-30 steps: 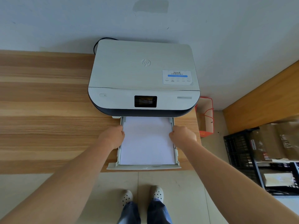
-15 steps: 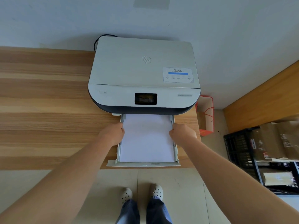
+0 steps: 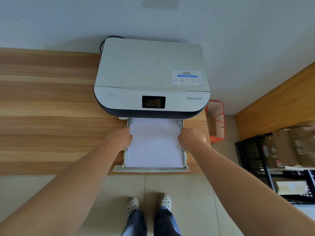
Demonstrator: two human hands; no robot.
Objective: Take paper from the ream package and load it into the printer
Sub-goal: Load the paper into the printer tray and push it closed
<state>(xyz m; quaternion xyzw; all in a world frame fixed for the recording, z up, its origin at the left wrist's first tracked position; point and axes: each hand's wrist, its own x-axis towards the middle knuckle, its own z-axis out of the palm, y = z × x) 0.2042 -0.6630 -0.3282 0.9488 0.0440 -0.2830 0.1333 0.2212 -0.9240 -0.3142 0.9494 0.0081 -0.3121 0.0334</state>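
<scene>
The paper point(image 3: 155, 143) lies flat in the printer's pulled-out tray point(image 3: 150, 169), a white stack that fills the tray from side rail to side rail. The person's left hand point(image 3: 119, 138) is curled against the stack's left edge and the right hand point(image 3: 191, 137) against its right edge, each grip narrow and closed on the side of the stack and the rail beside it; whether the fingertips pinch the sheets or only press on the tray's side guides cannot be told, as the fingers are tucked under.

Compared with the views of a second ago and half a second ago, the visible length of paper and tray in front of the printer point(image 3: 151, 77) has shrunk a little, and the stack's far edge now sits under the printer's dark front lip. The hands have kept their places on either side and have travelled forward with it. The head camera has also shifted slightly, so part of that difference may be only viewpoint.

This suggests the loading is nearly complete: the sheets are already seated and squared, and the step in hand appears to be sliding the tray home. The tray's front edge overhangs the edge of the wooden surface point(image 3: 51, 108), so an even push from both sides would keep it from skewing. No ream package is in view.
</scene>
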